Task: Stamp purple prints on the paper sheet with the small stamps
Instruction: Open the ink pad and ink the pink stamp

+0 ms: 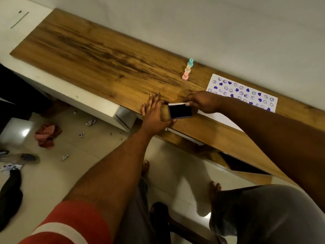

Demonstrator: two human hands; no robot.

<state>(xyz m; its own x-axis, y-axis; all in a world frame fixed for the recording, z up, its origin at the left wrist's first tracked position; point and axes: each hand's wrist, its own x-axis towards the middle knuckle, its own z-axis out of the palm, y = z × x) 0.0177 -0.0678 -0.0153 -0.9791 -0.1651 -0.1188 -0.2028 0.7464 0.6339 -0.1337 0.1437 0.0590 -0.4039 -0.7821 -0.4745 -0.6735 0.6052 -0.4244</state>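
open ink case (181, 117) shows dark pad (180, 110); left hand (154, 117) touches, right hand (202, 102) pinches it.

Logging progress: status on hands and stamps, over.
Left hand flat beside dark rectangular ink pad; right hand pinches its edge. Three pastel stamps unheld. White paper sheet carries purple prints.

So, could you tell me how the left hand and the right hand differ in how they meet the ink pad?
The left hand lies flat on the table with straight fingers, its thumb against the near left corner of the ink pad; the right hand has curled fingers pinching the pad's far edge. The left hand rests on bare wood; the right hand's wrist is over the paper sheet. Both touch the pad.
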